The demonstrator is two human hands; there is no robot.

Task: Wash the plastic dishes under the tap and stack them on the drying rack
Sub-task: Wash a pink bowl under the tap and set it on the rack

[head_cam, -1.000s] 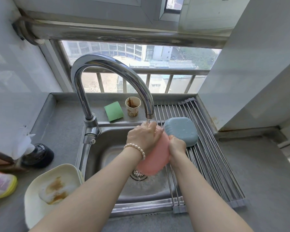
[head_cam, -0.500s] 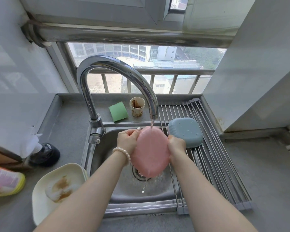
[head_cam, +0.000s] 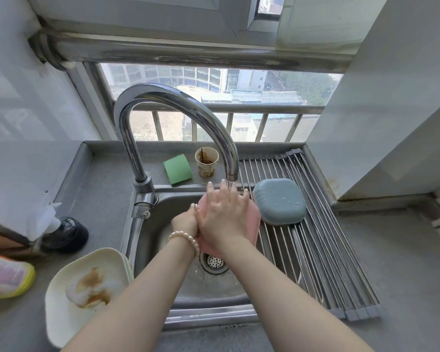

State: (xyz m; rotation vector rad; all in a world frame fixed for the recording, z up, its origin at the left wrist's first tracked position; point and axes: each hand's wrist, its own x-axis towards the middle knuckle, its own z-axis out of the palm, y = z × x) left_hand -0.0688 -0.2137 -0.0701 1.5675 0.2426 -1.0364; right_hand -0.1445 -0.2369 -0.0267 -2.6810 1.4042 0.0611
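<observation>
Under spread fingers [head_cam: 222,196], pink dish [head_cam: 255,219]

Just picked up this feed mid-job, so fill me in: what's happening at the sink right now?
A person is washing a pink plastic dish over the steel sink under the running curved chrome tap. The left hand grips its edge while the right hand lies flat on it, rubbing. One blue plastic dish already sits upside down on the metal roll-up drying rack. A stained cream plastic dish waits on the counter to the left.
</observation>
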